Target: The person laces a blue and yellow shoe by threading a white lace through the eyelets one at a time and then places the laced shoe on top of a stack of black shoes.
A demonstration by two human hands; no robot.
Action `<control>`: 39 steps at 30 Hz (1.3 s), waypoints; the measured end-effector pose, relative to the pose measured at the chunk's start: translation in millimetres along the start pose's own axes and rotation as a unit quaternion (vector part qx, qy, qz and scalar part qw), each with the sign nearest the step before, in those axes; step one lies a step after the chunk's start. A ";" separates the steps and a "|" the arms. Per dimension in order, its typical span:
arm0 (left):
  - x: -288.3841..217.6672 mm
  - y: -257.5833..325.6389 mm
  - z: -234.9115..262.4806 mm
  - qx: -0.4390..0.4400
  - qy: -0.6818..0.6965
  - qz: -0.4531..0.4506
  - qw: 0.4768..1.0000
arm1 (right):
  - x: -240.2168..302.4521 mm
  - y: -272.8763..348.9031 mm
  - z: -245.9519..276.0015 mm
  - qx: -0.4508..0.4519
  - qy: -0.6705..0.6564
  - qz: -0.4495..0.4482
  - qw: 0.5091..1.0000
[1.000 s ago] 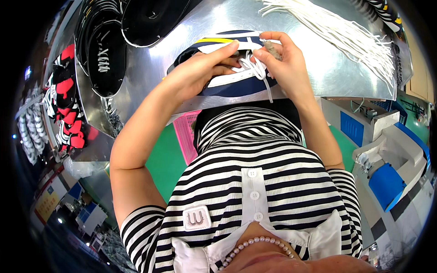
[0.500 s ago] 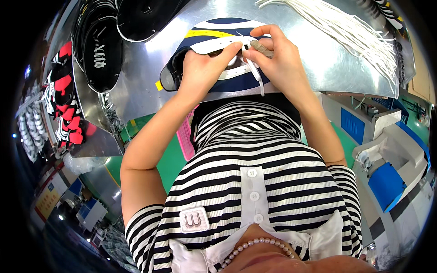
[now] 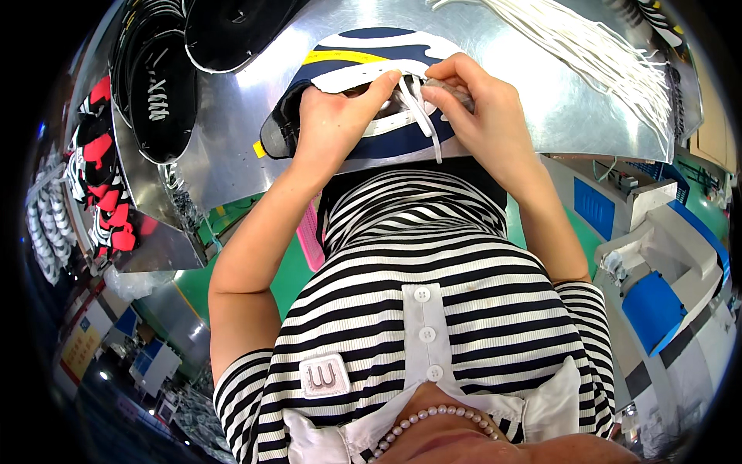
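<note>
A navy, white and yellow shoe upper [image 3: 379,144] lies on its side on the metal table in front of me. My left hand [image 3: 331,127] reaches into its opening and pinches the white eyelet edge between thumb and fingers. From the eyelets a white shoelace [image 3: 425,124] hangs toward me, its loose end over the navy side. Close to the lace, my right hand [image 3: 491,116] is closed around a short greyish-brown handle [image 3: 457,94]. The tip of that tool is hidden at the eyelets.
A bundle of white laces [image 3: 595,73] lies on the right of the metal table [image 3: 239,116]. Black shoe uppers [image 3: 161,97] are stacked at the left. Red, black and white pieces [image 3: 108,189] hang beyond them. A grey and blue machine [image 3: 653,309] stands at the right.
My right hand has come slightly down and right, its fingers closer together around the handle. The lace now hangs straighter, beside the eyelets. My left hand keeps its grip.
</note>
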State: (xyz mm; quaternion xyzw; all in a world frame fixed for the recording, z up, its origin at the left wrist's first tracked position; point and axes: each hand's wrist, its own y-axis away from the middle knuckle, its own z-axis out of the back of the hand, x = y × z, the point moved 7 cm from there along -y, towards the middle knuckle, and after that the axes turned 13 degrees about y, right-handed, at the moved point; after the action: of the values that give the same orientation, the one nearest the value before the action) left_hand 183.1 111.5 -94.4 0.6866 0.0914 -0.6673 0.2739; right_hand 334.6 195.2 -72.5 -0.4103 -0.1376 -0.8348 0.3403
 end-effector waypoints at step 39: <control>-130.0 54.6 75.5 0.176 0.334 -0.066 0.924 | -11.6 -44.9 -28.3 -0.098 0.148 -0.008 0.984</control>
State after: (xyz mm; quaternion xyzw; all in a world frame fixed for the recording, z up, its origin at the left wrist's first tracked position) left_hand 132.4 59.6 48.2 0.8993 0.1038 -0.4208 0.0577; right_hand 292.3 218.9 -97.0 -0.3128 -0.0060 -0.8983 0.3084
